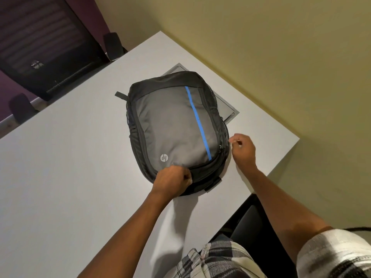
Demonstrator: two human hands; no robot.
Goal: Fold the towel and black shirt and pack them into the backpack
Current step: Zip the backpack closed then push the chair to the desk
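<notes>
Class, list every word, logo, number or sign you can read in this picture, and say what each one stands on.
"hp": white round logo on the grey front panel of the backpack, seen upside down from this view.
Small pale marks on the black chair back at top left: too blurred to read.
No other text is visible on the white table, the walls or the checked shirt.

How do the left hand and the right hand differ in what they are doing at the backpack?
The left hand grips the fabric at the backpack's near edge, knuckles up; the right hand is at the bag's right side, fingertips pinched as if on a zipper pull too small to make out. The left hand lies on the bag; the right hand is over the white table beside it. Both have curled fingers.
</notes>
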